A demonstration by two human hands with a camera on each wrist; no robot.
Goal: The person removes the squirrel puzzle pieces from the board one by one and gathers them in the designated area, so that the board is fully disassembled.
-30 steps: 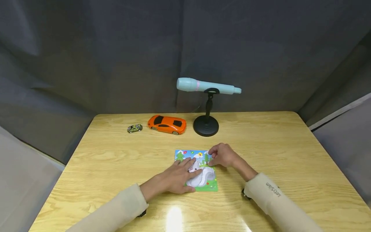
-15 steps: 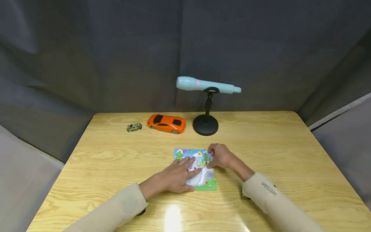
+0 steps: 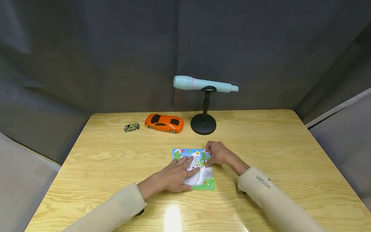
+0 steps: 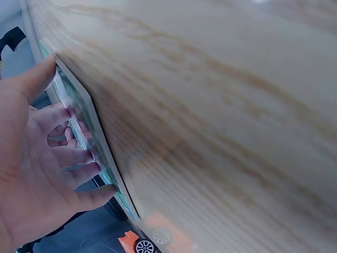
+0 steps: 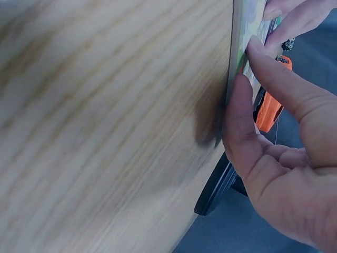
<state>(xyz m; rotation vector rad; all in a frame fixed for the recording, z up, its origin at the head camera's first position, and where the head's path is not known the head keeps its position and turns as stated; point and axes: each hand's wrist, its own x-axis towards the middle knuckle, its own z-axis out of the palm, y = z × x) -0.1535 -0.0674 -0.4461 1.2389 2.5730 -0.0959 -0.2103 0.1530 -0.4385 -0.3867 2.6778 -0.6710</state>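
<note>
Puzzle board [image 3: 193,169] is lying flat on the wooden surface [image 3: 116,154], near the front edge, directly under both hands. Left hand [image 3: 174,176] is resting on its left half, fingers straight and spread, pressing down. Right hand [image 3: 216,153] is pinching the board's far right corner with curled fingers and thumb.
</note>
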